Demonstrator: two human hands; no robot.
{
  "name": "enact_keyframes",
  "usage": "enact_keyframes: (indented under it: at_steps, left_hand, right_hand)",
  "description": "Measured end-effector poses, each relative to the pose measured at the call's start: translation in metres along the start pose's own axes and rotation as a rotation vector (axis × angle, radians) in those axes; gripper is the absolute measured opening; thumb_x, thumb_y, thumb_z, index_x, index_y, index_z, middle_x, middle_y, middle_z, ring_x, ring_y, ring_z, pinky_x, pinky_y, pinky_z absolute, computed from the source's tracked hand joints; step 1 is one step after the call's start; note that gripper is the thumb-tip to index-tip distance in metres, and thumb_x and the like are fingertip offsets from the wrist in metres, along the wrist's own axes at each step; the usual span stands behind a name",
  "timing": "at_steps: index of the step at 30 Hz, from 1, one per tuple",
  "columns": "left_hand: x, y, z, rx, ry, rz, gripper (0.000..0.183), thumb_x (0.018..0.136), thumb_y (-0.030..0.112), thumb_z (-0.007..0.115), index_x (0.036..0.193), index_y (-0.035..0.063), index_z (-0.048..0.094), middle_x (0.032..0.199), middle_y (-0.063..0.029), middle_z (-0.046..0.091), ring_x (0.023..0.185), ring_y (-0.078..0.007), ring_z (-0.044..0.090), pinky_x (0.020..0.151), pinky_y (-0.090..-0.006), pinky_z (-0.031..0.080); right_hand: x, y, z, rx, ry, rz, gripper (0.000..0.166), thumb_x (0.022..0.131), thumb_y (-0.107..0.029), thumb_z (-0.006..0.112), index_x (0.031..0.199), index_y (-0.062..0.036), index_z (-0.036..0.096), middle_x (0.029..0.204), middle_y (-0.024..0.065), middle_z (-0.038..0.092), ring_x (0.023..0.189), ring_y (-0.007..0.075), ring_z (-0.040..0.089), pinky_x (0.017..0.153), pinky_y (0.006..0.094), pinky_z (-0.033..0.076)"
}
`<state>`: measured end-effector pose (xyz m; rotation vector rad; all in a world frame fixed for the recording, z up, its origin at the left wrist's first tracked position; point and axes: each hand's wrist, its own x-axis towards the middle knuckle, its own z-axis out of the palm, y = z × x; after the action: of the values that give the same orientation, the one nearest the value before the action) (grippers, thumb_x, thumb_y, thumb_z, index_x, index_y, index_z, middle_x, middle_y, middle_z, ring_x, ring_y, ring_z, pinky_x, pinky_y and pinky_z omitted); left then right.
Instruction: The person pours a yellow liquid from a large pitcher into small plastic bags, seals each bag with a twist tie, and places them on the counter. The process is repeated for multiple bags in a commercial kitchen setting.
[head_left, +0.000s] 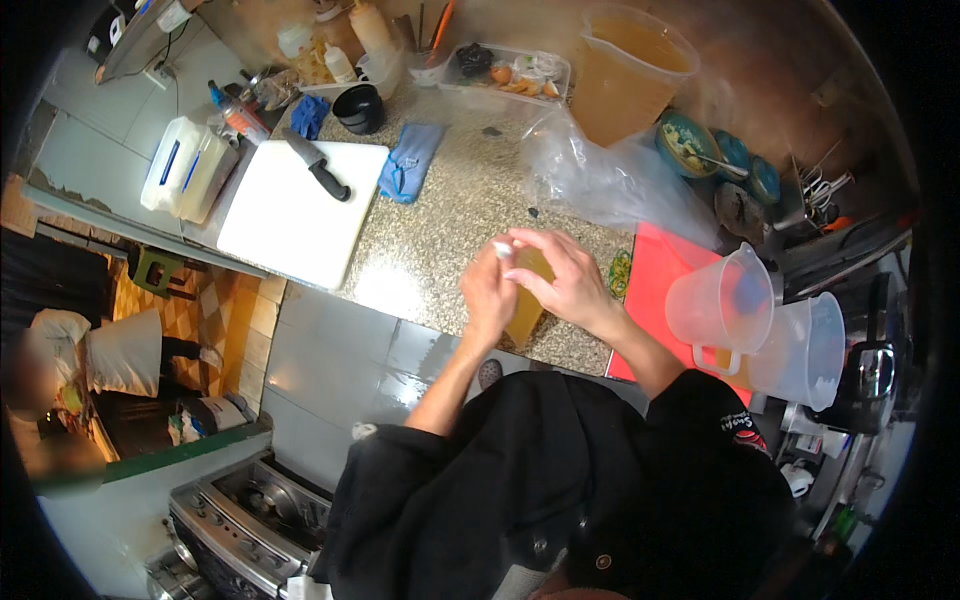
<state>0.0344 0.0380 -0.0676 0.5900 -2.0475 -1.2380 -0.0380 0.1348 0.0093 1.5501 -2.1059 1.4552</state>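
Note:
Before me on the speckled stone counter (450, 247), my left hand (489, 291) is closed around the gathered neck of a clear plastic bag of yellowish liquid (527, 313). A whitish tip of the neck pokes out above its fingers. My right hand (564, 276) arches over from the other side, its fingertips close to that neck and its thumb apart from the fingers. Whether it holds something thin is too blurred to tell. The bag's body hangs or rests between both wrists, partly hidden. Right of it lies a small pile of rubber bands (619, 274).
A red cutting board (660, 281) carries plastic measuring jugs (720, 300) on the right. Clear plastic bags (607, 180) lie near a tall liquid-filled container (630, 82). Left, a knife (322, 169) rests on a white cutting board (292, 225), beside a blue cloth (409, 161).

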Motion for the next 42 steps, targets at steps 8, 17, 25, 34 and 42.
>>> enact_keyframes:
  at_steps: [8, 17, 25, 34, 42]
  left_hand:
    - [0.135, -0.034, -0.022, 0.065, -0.127, 0.153, 0.026, 0.090, 0.027, 0.049, 0.096, 0.0071, 0.064, 0.083, -0.0127, 0.066, 0.076, -0.0227, 0.064, 0.067, -0.0330, 0.047]
    - [0.220, -0.061, 0.004, 0.552, 0.167, 0.060, 0.038, 0.088, 0.040, 0.048, 0.082, 0.0045, 0.059, 0.070, -0.0215, 0.059, 0.070, -0.0394, 0.059, 0.061, -0.0454, 0.043]
    - [0.254, -0.038, 0.038, 0.977, -0.043, 0.243, 0.037, 0.087, 0.037, 0.048, 0.076, 0.0043, 0.062, 0.071, -0.0200, 0.062, 0.067, -0.0372, 0.062, 0.058, -0.0468, 0.049]
    - [0.285, -0.044, 0.066, 1.082, -0.151, 0.280, 0.034, 0.086, 0.033, 0.051, 0.075, 0.0042, 0.065, 0.071, -0.0152, 0.065, 0.069, -0.0325, 0.064, 0.060, -0.0416, 0.051]
    - [0.279, -0.060, 0.079, 0.918, -0.094, 0.249, 0.036, 0.083, 0.040, 0.054, 0.098, 0.0072, 0.057, 0.092, -0.0185, 0.061, 0.075, -0.0366, 0.063, 0.063, -0.0453, 0.050]
  right_hand:
    - [-0.091, 0.006, -0.055, 0.007, 0.181, 0.369, 0.009, 0.076, -0.001, 0.063, 0.085, -0.0012, 0.064, 0.080, 0.0124, 0.065, 0.071, 0.0235, 0.063, 0.062, 0.0299, 0.049]
    - [-0.165, -0.004, -0.060, 0.013, 0.207, 0.806, 0.008, 0.078, -0.004, 0.062, 0.085, -0.0003, 0.063, 0.077, 0.0130, 0.065, 0.068, 0.0207, 0.064, 0.060, 0.0288, 0.048]
    - [-0.163, 0.010, -0.066, -0.028, 0.254, 0.704, 0.009, 0.079, -0.002, 0.061, 0.088, 0.0010, 0.062, 0.071, 0.0068, 0.063, 0.060, 0.0099, 0.058, 0.056, 0.0233, 0.046]
    - [-0.160, 0.007, -0.072, -0.041, 0.320, 0.801, 0.008, 0.078, -0.006, 0.062, 0.086, -0.0016, 0.063, 0.074, 0.0127, 0.064, 0.065, 0.0220, 0.064, 0.057, 0.0291, 0.048]
    - [-0.166, 0.003, -0.069, -0.070, 0.260, 0.831, 0.009, 0.079, -0.007, 0.062, 0.086, -0.0031, 0.063, 0.077, 0.0123, 0.065, 0.068, 0.0239, 0.064, 0.059, 0.0313, 0.049]
